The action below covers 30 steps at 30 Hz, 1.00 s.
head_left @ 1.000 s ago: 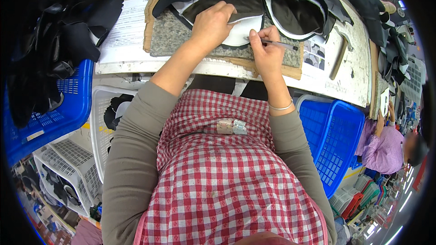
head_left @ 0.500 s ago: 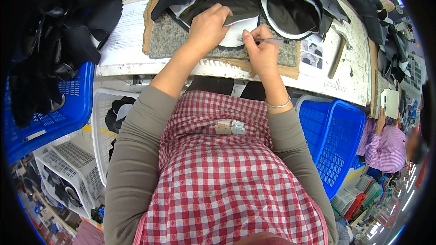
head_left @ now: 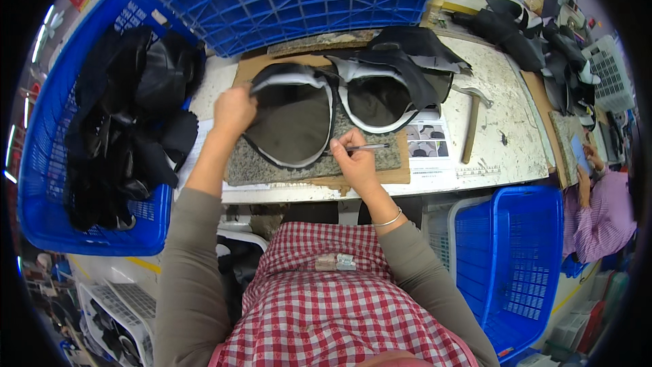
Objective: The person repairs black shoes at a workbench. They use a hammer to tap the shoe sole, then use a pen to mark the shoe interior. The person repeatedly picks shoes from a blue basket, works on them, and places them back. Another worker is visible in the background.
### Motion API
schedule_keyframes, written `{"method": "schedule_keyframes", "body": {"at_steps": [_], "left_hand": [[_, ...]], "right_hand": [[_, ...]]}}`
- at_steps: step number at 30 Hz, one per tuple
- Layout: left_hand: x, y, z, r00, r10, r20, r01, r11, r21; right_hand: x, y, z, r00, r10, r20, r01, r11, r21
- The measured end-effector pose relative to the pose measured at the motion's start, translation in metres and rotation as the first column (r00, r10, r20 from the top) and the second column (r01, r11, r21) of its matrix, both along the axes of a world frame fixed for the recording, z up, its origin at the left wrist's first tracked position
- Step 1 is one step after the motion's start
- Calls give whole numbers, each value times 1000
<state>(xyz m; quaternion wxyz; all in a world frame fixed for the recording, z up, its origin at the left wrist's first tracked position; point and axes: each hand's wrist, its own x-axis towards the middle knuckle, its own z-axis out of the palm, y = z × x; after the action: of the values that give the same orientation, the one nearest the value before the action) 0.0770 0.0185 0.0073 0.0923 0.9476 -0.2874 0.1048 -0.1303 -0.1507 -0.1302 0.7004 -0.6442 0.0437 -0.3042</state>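
Observation:
A black shoe upper (head_left: 285,129) with a dark lining and a white inner edge lies on a speckled grey slab (head_left: 261,175). At its upper left rim my left hand (head_left: 234,110) is closed, fingertips pinching the edge. My right hand (head_left: 355,163) grips a slim pen (head_left: 377,147) between thumb and fingers, close to the upper's lower right edge. The pen points leftward, its tip hidden by the thumb. Just to the right lies a second shoe upper (head_left: 377,102) with a similar white-edged opening, and black leather flaps fold over it.
A hammer (head_left: 470,129) and a printed sheet (head_left: 428,146) lie right of the slab. At left, a blue basket (head_left: 34,190) is heaped with black pieces. Another blue crate (head_left: 299,3) stands behind the slab, and blue baskets (head_left: 523,258) sit below right. A co-worker (head_left: 598,214) works at far right.
My left hand has moved left from the white lining to the upper's left rim. The lining flap it held up now lies flat inside. The view has tilted up, showing the rear crate.

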Motion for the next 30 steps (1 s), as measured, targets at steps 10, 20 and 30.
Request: {"method": "schedule_keyframes", "body": {"at_steps": [10, 20, 30], "left_hand": [[-28, -106, 163, 841, -95, 532, 354, 840, -410], [36, 71, -8, 955, 82, 286, 2, 959, -282], [64, 396, -8, 693, 582, 425, -664, 746, 60]], "right_hand": [[5, 0, -6, 997, -68, -38, 63, 990, -124], [-1, -5, -3, 997, 1, -80, -4, 999, -33], [0, -2, 0, 994, 30, -104, -38, 996, -77]]}}
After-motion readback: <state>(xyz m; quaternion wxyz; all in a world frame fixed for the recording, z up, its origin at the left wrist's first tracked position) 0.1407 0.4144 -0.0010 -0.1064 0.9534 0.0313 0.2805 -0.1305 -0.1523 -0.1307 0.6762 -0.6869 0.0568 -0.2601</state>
